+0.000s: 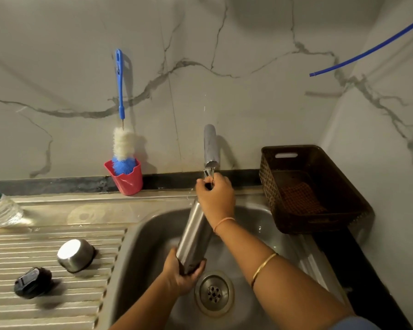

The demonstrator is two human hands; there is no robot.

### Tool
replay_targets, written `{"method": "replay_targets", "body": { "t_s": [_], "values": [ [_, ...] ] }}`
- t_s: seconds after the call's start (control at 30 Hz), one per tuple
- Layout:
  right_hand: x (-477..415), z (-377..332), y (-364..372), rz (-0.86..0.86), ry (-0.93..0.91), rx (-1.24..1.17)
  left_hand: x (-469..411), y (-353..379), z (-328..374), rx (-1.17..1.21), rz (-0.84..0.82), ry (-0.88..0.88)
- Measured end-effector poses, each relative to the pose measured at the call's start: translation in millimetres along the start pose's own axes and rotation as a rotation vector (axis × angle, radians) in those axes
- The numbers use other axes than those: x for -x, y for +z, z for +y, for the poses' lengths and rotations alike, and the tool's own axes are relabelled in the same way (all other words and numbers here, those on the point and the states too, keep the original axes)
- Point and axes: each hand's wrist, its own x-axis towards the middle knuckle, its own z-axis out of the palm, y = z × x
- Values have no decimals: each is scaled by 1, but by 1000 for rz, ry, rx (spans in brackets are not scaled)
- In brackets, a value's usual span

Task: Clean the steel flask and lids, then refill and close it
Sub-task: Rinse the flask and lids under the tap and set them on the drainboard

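Note:
The steel flask (194,236) is held tilted over the sink basin (150,236), its mouth up under the tap (210,148). A thin stream of water runs from the tap onto the flask's top. My left hand (181,277) grips the flask's base from below. My right hand (216,195) is curled round the flask's neck and hides its mouth. The steel cup lid (75,254) lies upside down on the ribbed drainboard (45,306). The black inner stopper (32,282) lies to its front left.
A blue-handled bottle brush (122,144) stands in a red cup (125,178) on the back ledge. A brown woven basket (312,189) sits right of the sink. A clear plastic bottle (0,208) lies at the far left. The drain (214,292) sits below the flask.

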Motion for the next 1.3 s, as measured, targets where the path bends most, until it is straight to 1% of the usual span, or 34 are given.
{"method": "replay_targets", "body": {
  "t_s": [0.03,0.07,0.13,0.2,0.23,0.3,0.33,0.4,0.43,0.47,0.5,0.53,0.57,0.63,0.7,0.8,0.9,0.97,1.0,1.07,1.13,1.2,1.23,1.3],
  "values": [
    [-4,3,-1,7,37,45,0,0,-2,-69,1,-5],
    [-7,6,-3,-7,-24,121,0,-1,-4,-153,1,-16],
    [-11,5,-8,-69,-175,169,1,1,-4,-384,7,14],
    [-15,2,-9,-142,-213,188,11,13,-4,-590,-12,113],
    [-16,1,-9,-201,-202,187,20,22,-5,-657,-50,185],
    [-19,2,-5,-281,-135,145,33,40,-2,-715,-180,403],
    [-20,3,-6,-259,-59,96,38,47,0,-758,-245,524],
    [-22,7,-7,-146,82,-25,39,50,8,-1022,-309,770],
    [-21,9,-8,-109,102,-64,36,48,13,-1187,-310,864],
    [-19,9,-8,-95,93,-72,33,46,17,-1332,-317,919],
    [-18,8,-9,-97,78,-73,27,43,21,-1443,-320,931],
    [-17,7,-9,-100,66,-74,24,43,24,-1493,-312,931],
    [-17,8,-9,-101,69,-81,22,46,25,-1500,-302,947],
    [-20,11,-12,-83,144,-124,24,51,24,-1497,-269,988],
    [-26,16,-18,-6,306,-216,30,58,27,-1560,-250,965],
    [-33,31,-26,121,593,-414,48,64,46,-1793,-227,883],
    [-35,55,-30,167,841,-580,72,62,79,-2032,-90,768],
    [-29,68,-32,174,939,-649,86,55,96,-2039,-10,709],
    [-25,75,-32,182,986,-687,92,52,100,-1973,-6,743],
    [-10,83,-31,200,1086,-818,98,51,94,-1727,-21,929],
    [3,91,-26,220,1155,-929,98,58,74,-1405,9,1129],
    [15,94,-22,219,1206,-1007,94,68,52,-1134,45,1249],
    [22,94,-21,217,1239,-1022,92,73,42,-1072,46,1293],
    [34,95,-22,183,1289,-1038,87,84,25,-1079,21,1340]
  ]
}}
